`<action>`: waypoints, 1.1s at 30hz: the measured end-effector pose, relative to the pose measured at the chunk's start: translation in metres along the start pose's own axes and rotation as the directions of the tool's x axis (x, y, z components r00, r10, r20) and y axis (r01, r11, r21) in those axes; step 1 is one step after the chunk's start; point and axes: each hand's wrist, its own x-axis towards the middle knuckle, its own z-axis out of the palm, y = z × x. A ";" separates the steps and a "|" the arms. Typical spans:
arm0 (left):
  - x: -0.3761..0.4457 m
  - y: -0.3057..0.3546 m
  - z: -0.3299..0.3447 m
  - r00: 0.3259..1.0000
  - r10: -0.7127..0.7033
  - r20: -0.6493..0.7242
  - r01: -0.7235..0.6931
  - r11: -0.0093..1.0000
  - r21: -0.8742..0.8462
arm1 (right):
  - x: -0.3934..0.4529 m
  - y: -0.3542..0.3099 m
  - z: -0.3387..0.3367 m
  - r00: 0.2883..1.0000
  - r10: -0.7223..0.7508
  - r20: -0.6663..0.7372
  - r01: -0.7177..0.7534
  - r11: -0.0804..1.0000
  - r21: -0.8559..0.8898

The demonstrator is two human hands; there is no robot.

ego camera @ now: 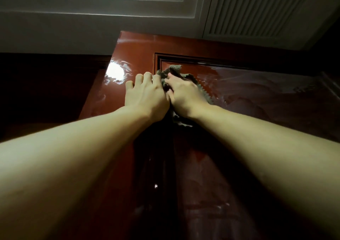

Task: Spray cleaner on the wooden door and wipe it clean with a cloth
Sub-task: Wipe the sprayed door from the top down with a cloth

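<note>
A glossy red-brown wooden door (248, 92) rises in front of me, seen from below, with wet streaks and a bright glare spot near its top left. A grey-green cloth (172, 70) with a zigzag edge lies pressed against the door's upper panel corner. My right hand (184, 94) lies flat on the cloth, fingers spread over it. My left hand (145, 94) sits right beside it, its fingers curled against the door's frame strip and touching the cloth's left edge. No spray bottle is in view.
A white moulded ceiling (92, 19) spans the top, with a slatted vent panel (257, 9) at the upper right. Dark wooden framing (46, 85) stands left of the door. The lower door surface is in shadow under my arms.
</note>
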 end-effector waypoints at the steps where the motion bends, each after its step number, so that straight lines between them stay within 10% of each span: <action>1: 0.006 0.002 0.002 1.000 -0.014 0.003 0.014 1.000 0.010 | 0.009 0.005 0.000 1.000 0.002 -0.011 -0.002 1.000 0.008; 20: 0.066 0.065 0.023 0.992 -0.126 0.030 0.123 0.988 0.097 | 0.026 0.176 -0.056 0.848 0.449 -0.281 -0.482 0.875 -0.055; 28: 0.064 0.077 0.021 0.997 -0.081 -0.013 0.082 0.994 0.069 | 0.045 0.105 -0.033 0.989 0.117 -0.093 -0.116 0.993 0.018; 33: 0.067 0.113 0.022 0.999 0.028 0.019 -0.029 0.996 0.085 | 0.038 0.140 -0.048 0.987 0.140 -0.073 -0.140 0.990 0.004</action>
